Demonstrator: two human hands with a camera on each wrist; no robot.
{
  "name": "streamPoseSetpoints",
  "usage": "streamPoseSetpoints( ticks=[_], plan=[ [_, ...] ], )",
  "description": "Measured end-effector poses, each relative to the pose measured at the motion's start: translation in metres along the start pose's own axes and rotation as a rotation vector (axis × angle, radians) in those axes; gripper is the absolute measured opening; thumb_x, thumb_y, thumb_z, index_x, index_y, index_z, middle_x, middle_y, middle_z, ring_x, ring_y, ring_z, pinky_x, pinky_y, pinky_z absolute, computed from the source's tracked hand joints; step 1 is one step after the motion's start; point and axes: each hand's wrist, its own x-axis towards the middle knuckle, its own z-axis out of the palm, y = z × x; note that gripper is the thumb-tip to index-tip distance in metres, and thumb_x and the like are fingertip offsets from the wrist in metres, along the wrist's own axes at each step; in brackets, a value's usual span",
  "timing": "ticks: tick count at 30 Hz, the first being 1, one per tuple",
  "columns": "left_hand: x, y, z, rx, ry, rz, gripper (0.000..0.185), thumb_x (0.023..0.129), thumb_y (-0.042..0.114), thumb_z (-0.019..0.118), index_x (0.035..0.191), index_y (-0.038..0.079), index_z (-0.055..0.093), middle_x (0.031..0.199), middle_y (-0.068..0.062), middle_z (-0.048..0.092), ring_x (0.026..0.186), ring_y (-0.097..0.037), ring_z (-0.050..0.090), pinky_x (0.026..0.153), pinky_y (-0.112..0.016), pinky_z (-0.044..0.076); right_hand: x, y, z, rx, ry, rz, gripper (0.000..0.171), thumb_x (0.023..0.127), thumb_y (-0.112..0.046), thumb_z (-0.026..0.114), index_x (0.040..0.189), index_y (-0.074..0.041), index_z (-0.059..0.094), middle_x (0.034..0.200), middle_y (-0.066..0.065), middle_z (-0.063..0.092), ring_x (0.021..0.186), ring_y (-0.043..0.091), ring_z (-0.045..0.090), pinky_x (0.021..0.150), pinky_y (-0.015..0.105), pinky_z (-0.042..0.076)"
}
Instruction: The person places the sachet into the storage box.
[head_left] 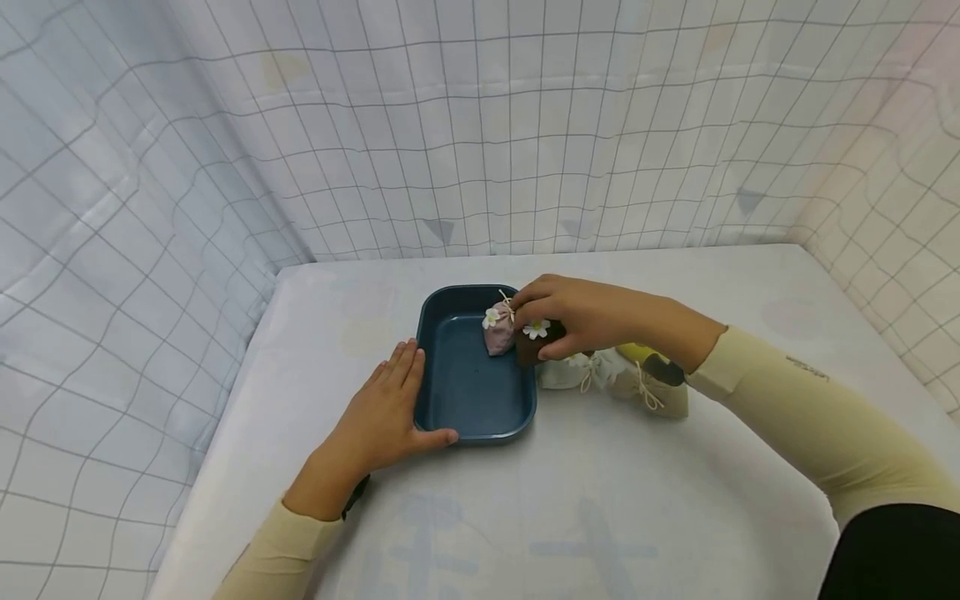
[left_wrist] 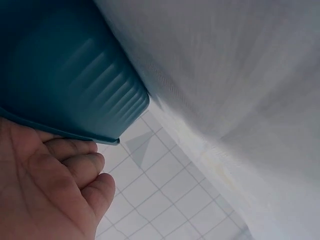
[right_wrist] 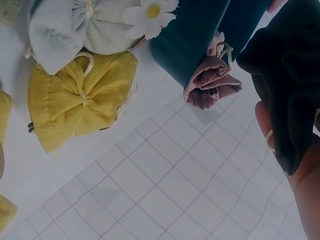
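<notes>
Blue tray [head_left: 480, 400] near the middle of the table [head_left: 600, 500], long axis running from the near edge toward the far edge. Inside it, one pink pouch [head_left: 498, 337] with a white daisy, lying against the tray's right wall toward the far right corner, tied neck pointing up and toward the far edge.

Right hand [head_left: 581, 317] over the tray's right rim, fingers curled around a dark brown pouch [head_left: 531, 348] with a daisy on it; held at the rim, just beside the pink pouch, partly hidden by the fingers, so its long axis cannot be told.

Left hand [head_left: 386, 412] flat on the table against the tray's left wall, fingers straight, thumb along the near rim, gripping nothing.

To the right of the tray, on the table: white pouch [head_left: 570, 373], tan pouch [head_left: 660, 396], and a yellow pouch [right_wrist: 80, 97] behind the wrist.

Pale cloth over the table; white curtain [head_left: 480, 125] with a grey grid around the far and side edges.
</notes>
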Motion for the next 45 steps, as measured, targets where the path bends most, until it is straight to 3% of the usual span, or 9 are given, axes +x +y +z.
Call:
streamPoseSetpoints(
  ticks=[8, 22, 29, 45],
  plan=[
    [0.000, 0.000, 0.001, -0.014, 0.000, -0.004, 0.128, 0.076, 0.090, 0.045, 0.156, -0.006, 0.016, 0.163, -0.021, 0.009, 0.151, -0.034, 0.007, 0.117, -0.053, 0.020, 0.009, -0.002, 0.003, -0.004, -0.053, -0.002, 0.045, 0.088, -0.023, 0.077, 0.130, -0.014, 0.065, 0.141, 0.013, 0.054, 0.132, 0.028, 0.046, 0.105, 0.043, 0.041],
    [0.001, 0.001, -0.001, -0.007, 0.005, 0.001, 0.127, 0.077, 0.089, 0.045, 0.156, -0.006, 0.016, 0.163, -0.021, 0.009, 0.151, -0.034, 0.007, 0.117, -0.052, 0.020, 0.025, -0.004, 0.006, -0.015, -0.112, 0.016, 0.037, 0.088, -0.023, 0.076, 0.123, -0.020, 0.067, 0.140, 0.011, 0.055, 0.132, 0.026, 0.046, 0.106, 0.042, 0.040],
    [-0.001, 0.002, 0.002, -0.012, 0.012, -0.001, 0.126, 0.077, 0.088, 0.046, 0.155, -0.007, 0.018, 0.163, -0.021, 0.011, 0.150, -0.035, 0.009, 0.116, -0.054, 0.022, 0.034, -0.003, 0.011, -0.039, -0.107, -0.043, 0.035, 0.089, -0.021, 0.074, 0.122, -0.013, 0.068, 0.134, 0.011, 0.057, 0.124, 0.025, 0.050, 0.101, 0.039, 0.043],
    [-0.001, 0.001, 0.003, 0.001, 0.016, 0.000, 0.125, 0.078, 0.088, 0.044, 0.156, -0.006, 0.016, 0.164, -0.020, 0.009, 0.151, -0.033, 0.007, 0.116, -0.053, 0.022, 0.056, -0.002, 0.015, -0.061, -0.205, 0.005, 0.038, 0.091, -0.027, 0.073, 0.125, -0.012, 0.067, 0.139, 0.011, 0.054, 0.129, 0.023, 0.048, 0.104, 0.038, 0.041]
  ],
)
